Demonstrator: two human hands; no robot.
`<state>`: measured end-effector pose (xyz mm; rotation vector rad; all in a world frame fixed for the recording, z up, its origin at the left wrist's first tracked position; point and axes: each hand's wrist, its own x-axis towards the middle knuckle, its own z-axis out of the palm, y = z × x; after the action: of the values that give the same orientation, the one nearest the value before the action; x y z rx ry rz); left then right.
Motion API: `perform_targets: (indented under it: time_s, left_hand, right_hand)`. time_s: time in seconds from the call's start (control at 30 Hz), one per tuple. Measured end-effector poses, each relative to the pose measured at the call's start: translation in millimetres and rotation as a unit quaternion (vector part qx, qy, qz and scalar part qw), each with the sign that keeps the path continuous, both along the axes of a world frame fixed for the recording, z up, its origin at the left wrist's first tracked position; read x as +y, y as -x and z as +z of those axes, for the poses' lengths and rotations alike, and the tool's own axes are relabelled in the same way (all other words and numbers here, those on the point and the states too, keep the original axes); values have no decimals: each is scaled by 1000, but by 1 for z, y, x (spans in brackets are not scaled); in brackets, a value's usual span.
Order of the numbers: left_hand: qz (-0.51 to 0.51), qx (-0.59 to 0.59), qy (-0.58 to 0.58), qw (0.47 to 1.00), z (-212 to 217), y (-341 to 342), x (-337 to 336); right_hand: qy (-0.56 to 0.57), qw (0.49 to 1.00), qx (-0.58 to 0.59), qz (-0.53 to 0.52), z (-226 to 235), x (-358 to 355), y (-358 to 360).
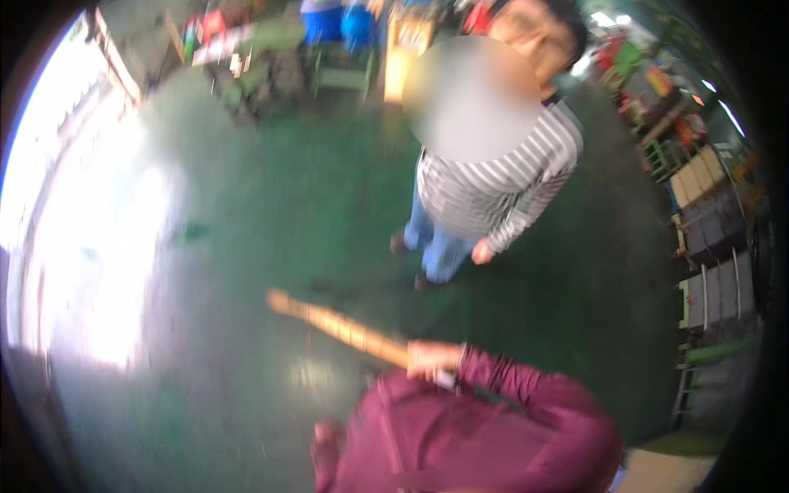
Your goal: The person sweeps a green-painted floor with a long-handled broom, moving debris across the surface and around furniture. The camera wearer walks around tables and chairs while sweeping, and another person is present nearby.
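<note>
My right hand (433,359) comes out of a maroon sleeve and is closed around one end of a long, pale wooden stick (341,327). The stick points up and to the left over the green floor, its far end near the middle of the view. My left hand (327,434) shows low down beside my maroon clothing. It is blurred, touches nothing I can make out, and its fingers are unclear. The whole picture is smeared by motion.
A person in a grey striped shirt (493,185) and blue jeans stands just beyond the stick. The green floor (271,205) has strong window glare (99,246) on the left. Machines and clutter (329,49) line the back, and benches and crates (711,238) the right.
</note>
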<state>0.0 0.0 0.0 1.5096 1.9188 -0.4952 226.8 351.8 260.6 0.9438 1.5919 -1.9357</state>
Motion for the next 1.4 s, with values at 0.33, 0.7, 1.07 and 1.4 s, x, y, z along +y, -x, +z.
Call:
perform_targets:
  time_s: [0.33, 0.7, 1.07, 1.4]
  left_hand:
    - [413, -434, 34, 800, 4, -18, -29]
    - [850, -437, -7, 294, 33, 10, -76]
    - [853, -371, -66, 361, 64, -31, -81]
    - [833, -370, 58, 408, 91, -61, 13]
  right_hand:
    - [36, 995, -31, -88, 21, 13, 2]
    - [106, 955, -6, -276, 4, 68, 31]
    - [81, 970, -155, -171, -135, 89, 104]
    - [321, 940, -64, -96, -167, 57, 169]
